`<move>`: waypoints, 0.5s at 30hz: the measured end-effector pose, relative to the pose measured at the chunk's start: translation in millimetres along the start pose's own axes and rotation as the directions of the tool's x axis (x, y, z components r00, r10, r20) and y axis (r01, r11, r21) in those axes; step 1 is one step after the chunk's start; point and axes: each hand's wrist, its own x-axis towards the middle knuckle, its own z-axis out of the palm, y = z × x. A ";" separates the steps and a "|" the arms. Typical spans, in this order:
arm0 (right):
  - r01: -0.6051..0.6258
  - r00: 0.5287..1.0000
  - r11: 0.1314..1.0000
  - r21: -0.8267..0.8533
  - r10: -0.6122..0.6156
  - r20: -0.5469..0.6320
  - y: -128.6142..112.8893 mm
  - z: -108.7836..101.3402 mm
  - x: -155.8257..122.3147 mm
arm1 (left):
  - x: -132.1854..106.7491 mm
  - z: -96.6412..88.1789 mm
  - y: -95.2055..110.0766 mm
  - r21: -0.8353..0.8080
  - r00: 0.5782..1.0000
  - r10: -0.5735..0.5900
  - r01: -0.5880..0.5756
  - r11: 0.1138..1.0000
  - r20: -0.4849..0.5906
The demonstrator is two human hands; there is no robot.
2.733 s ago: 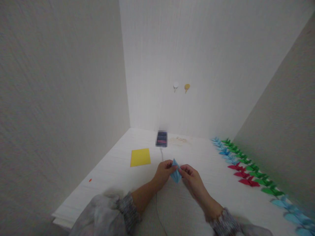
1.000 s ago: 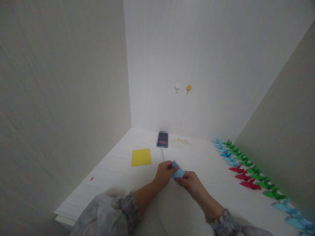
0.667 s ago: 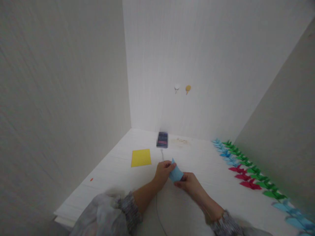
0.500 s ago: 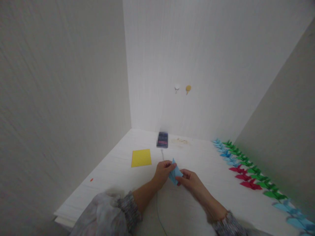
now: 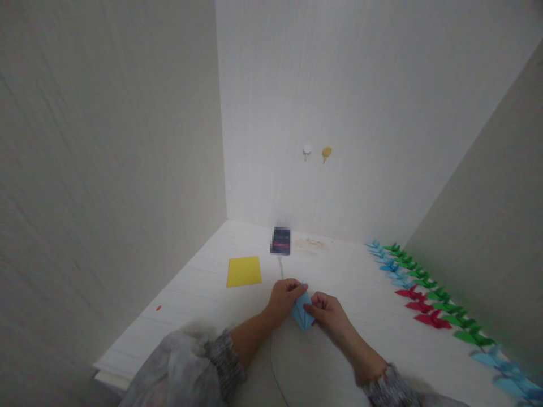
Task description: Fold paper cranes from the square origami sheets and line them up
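A small folded piece of light blue paper (image 5: 302, 312) is held between both hands just above the white table (image 5: 203, 294). My left hand (image 5: 283, 298) pinches its upper left edge, with a ring on one finger. My right hand (image 5: 328, 314) pinches its right side, fingers curled over the paper. Both wrists come out of grey patterned sleeves at the lower edge of the view.
A yellow paper square (image 5: 244, 271) lies flat to the left. A dark phone (image 5: 280, 241) stands near the back wall with a cable (image 5: 274, 362) running toward me. Several folded paper figures (image 5: 418, 288) in blue, green and red line the right wall. Two hooks (image 5: 316, 152) sit on the back wall.
The blue paper has turned and come lower between my hands, its tip no longer sticking up. Both hands stay close together at the same spot on the table.
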 end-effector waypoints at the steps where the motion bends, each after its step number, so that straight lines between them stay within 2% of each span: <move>1: -0.008 1.000 1.000 0.003 0.008 0.007 -1.6 0.5 -0.7 | -0.8 0.2 1.5 -0.021 1.000 -0.010 0.010 1.000 -0.006; 9: -0.065 0.995 0.990 0.124 0.055 0.083 -6.3 3.5 -6.4 | 3.8 -0.2 1.8 -0.280 0.997 -0.081 0.073 0.957 -0.017; 15: -0.053 0.997 0.987 0.151 0.045 0.059 -9.5 3.1 -8.7 | 4.2 -3.5 4.5 -0.271 0.997 -0.081 0.073 0.960 -0.018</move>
